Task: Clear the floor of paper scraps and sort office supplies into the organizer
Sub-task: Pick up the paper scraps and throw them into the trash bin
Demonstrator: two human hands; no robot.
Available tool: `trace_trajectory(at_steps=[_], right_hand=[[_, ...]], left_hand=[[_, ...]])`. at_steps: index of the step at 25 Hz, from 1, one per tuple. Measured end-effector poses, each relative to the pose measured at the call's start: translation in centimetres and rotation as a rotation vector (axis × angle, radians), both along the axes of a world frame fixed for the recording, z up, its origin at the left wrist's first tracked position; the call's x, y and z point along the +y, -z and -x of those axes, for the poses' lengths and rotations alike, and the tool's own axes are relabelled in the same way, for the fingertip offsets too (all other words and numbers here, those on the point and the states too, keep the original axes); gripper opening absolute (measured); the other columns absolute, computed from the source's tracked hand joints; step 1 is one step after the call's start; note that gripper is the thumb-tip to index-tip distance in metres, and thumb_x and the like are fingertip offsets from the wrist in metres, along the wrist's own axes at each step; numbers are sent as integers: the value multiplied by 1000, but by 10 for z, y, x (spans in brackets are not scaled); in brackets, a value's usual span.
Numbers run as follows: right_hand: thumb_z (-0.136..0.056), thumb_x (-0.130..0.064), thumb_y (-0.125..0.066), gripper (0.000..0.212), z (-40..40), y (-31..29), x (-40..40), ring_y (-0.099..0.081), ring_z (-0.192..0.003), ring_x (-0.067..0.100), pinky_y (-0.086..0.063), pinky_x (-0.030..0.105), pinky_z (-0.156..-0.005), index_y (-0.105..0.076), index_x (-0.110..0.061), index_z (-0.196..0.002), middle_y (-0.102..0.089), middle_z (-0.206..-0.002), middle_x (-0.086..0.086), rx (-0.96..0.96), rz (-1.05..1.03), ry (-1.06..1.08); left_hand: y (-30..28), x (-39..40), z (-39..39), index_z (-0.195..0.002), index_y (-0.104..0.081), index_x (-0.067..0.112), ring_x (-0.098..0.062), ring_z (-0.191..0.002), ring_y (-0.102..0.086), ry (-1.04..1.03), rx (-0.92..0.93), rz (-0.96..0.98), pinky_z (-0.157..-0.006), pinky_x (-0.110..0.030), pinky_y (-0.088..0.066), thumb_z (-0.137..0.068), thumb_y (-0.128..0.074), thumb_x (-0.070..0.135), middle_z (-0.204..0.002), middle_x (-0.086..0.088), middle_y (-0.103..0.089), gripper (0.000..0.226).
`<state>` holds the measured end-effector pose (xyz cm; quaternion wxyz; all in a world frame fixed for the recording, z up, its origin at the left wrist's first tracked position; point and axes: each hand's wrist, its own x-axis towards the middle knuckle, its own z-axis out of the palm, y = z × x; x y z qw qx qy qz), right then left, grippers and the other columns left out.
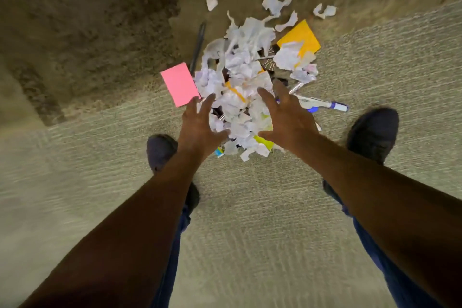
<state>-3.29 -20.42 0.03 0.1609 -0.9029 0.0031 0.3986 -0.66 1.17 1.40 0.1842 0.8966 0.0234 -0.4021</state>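
White crumpled paper scraps (243, 87) lie heaped on the carpet (250, 207) at the centre of the frame, mixed with pens (322, 105), with a pink note (180, 84) at the heap's left edge and an orange note (303, 37) at its upper right. The left hand (200, 127) and right hand (287, 117) reach in from below, one on each side of the heap's lower part, fingers spread and grasping nothing. Their fingertips (211, 97) overlap the heap's edges in the view, though contact cannot be told.

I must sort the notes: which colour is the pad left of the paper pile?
Pink; the pad shows best in the head view.
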Motion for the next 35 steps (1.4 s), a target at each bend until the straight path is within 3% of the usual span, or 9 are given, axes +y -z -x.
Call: trace_trajectory(at_steps=[3, 6, 11, 14, 18, 25, 29, 31, 35], right_hand=[[-60, -54, -84, 127, -13, 33, 21, -37, -129, 42, -54, 46, -78, 3, -34, -151, 6, -160, 14, -91, 106, -107], [-55, -50, -88, 134, -22, 48, 31, -41, -123, 41, -56, 46, -76, 7, -38, -149, 5, -160, 13, -129, 128, -207], [-75, -24, -80, 99, -27, 60, 37, -37, -124, 35, -52, 40, -66, -12, -39, -146, -4, -159, 8, -115, 140, -323], [-85, -8, -63, 64, -25, 61, 34, -44, -114, 34, -48, 38, -56, -34, -29, -138, -21, -150, 12, -116, 74, -390], [-87, 3, -47, 38, -14, 59, 25, -50, -101, 32, -38, 35, -52, -49, -13, -122, -41, -128, 15, -109, -17, -419], [-81, -5, -67, 32, -15, 32, -9, -61, -95, 30, -47, 32, -81, -65, -7, -113, -65, -107, 13, -90, -310, 345], [-78, -11, -78, 38, -28, -8, -32, -64, -92, 17, -52, 28, -80, -66, -8, -113, -69, -108, 11, 183, -520, 1048], [-83, -2, -70, 43, -38, -36, -49, -66, -94, 21, -56, 36, -82, -59, -1, -124, -67, -111, 15, 266, -764, 1364], [-89, 1, -56, 26, -67, -100, -90, -70, -84, 17, -58, 30, -68, -63, -10, -112, -73, -97, 6, 208, -1051, 1555]], left_hand=[[40, -2, 3, -152, -5, 38, -40, -147, 0, 142, -23, -31, -106, -57, -37, -59, -87, 46, -161, -11, 13, 124], [66, -12, -28, -150, 3, 40, -42, -147, 1, 139, -137, -35, -95, -59, -45, -49, -89, 53, -160, -13, 14, 137], [83, -30, -105, -149, 3, 43, -50, -144, -2, 517, -229, -12, -109, -63, -29, -44, -89, 58, -160, -21, 8, 141], [82, -41, -128, -148, -22, 39, -48, -143, -10, 657, -89, -4, -109, -58, -34, -56, -89, 43, -161, -15, 5, 114], [81, -40, -121, -120, -64, 11, -38, -121, -50, 580, -186, 93, -99, -43, -43, -84, -69, 19, -140, -19, -46, 38], [46, -16, -84, -82, -73, 9, -11, -56, -58, -65, -241, 205, -55, -6, -38, -76, -79, 26, -76, -4, -71, 19], [4, -15, -76, -94, -75, 14, -14, -79, -73, -788, 154, 591, -66, -22, -56, -75, -81, 15, -89, -3, -77, 20], [-23, -23, -81, -92, -75, 13, -16, -88, -73, -913, 192, 718, -72, -22, -55, -78, -76, 7, -94, -5, -76, 15], [-80, -60, -108, -82, -69, 11, -8, -78, -71, -1046, 224, 826, -67, -17, -54, -83, -66, 1, -80, 0, -76, 11]])
